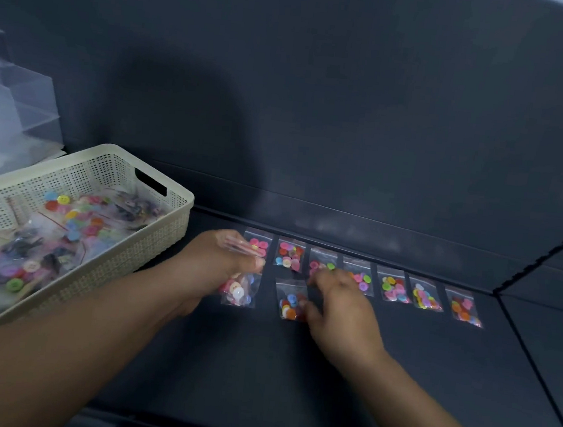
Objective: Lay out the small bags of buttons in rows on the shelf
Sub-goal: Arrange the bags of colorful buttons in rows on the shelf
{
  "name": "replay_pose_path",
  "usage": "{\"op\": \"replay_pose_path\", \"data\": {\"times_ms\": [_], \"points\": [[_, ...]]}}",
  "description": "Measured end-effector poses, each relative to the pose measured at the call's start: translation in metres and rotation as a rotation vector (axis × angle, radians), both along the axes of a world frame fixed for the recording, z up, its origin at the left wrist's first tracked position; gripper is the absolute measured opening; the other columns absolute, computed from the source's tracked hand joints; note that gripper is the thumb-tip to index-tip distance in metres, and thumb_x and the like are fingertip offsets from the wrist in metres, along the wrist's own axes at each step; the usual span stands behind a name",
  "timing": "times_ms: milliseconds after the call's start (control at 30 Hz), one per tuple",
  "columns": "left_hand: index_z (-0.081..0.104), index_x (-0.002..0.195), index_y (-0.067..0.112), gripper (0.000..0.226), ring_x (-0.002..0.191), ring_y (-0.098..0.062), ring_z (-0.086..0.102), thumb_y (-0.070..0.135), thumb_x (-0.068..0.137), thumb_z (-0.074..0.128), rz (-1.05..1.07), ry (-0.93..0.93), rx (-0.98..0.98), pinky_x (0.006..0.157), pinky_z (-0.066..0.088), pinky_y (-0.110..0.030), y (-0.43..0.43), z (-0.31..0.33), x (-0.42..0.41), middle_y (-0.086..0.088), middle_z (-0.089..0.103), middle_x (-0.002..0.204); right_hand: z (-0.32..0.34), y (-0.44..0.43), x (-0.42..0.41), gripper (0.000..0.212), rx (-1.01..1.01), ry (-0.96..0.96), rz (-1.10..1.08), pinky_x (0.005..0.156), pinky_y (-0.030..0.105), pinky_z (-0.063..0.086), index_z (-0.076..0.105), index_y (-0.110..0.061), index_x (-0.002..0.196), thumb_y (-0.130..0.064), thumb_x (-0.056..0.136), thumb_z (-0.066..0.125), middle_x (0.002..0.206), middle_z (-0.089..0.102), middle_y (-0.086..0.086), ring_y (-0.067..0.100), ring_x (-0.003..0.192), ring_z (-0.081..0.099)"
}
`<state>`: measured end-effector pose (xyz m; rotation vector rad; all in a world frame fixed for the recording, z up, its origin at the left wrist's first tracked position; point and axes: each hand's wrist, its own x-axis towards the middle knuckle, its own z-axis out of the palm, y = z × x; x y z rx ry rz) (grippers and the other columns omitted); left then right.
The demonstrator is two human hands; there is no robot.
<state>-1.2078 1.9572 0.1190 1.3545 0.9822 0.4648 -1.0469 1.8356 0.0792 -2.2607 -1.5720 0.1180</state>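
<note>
Centre frame, the left hand [223, 263] is gripping several small clear plastic bags of coloured buttons [239, 292]; whether the blurred right hand [339, 308] is gripping anything, I cannot tell. Its fingers are risking nudging the laid row [393, 287] crooked.

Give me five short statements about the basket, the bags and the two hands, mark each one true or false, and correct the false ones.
1. The basket stands to the left of the back row of bags. True.
2. The back row holds three bags. False: seven bags show there.
3. The left hand is empty. False: it grips a few small bags of buttons.
4. The right hand is at the front-row bag. True.
5. The basket is empty. False: it holds many more button packets.
</note>
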Motion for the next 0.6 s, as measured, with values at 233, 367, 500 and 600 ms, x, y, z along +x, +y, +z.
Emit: {"op": "replay_pose_path", "data": {"times_ms": [233,367,500,600], "points": [[0.061,0.079,0.01,0.011,0.043,-0.008,0.054,0.005,0.079,0.07,0.026,0.015,0.002,0.04,0.04,-0.013,0.003,0.0,-0.002,-0.005,0.057,0.059,-0.028,-0.005,0.008,0.034,-0.023,-0.031,0.323,0.109,0.028,0.019,0.066,-0.017,0.119,-0.019,0.088,0.052,0.131,0.059,0.0,0.019,0.13,0.043],[0.061,0.081,0.009,0.009,0.038,-0.004,0.051,0.005,0.08,0.07,0.027,0.008,-0.006,0.039,0.039,-0.012,0.003,0.0,-0.002,-0.005,0.055,0.06,-0.025,0.001,0.003,0.04,-0.056,-0.044,0.341,0.108,0.022,0.022,0.059,-0.018,0.127,-0.028,0.091,0.045,0.136,0.055,0.001,0.023,0.128,0.047],[0.063,0.089,0.008,0.011,0.047,-0.008,0.055,0.01,0.081,0.071,0.026,0.007,-0.012,0.044,0.043,-0.015,0.003,-0.002,-0.002,-0.009,0.061,0.071,-0.026,0.001,0.003,0.049,-0.085,-0.057,0.36,0.112,0.023,0.019,0.05,-0.02,0.136,-0.036,0.092,0.035,0.146,0.043,-0.001,0.019,0.136,0.036],[0.061,0.081,0.011,0.011,0.05,-0.01,0.056,0.013,0.08,0.072,0.017,0.003,-0.022,0.047,0.043,-0.017,0.001,-0.002,-0.001,-0.01,0.064,0.073,-0.027,0.0,0.002,0.051,-0.092,-0.057,0.354,0.113,0.024,0.02,0.047,-0.021,0.138,-0.038,0.092,0.034,0.146,0.041,-0.003,0.017,0.136,0.034]]}}
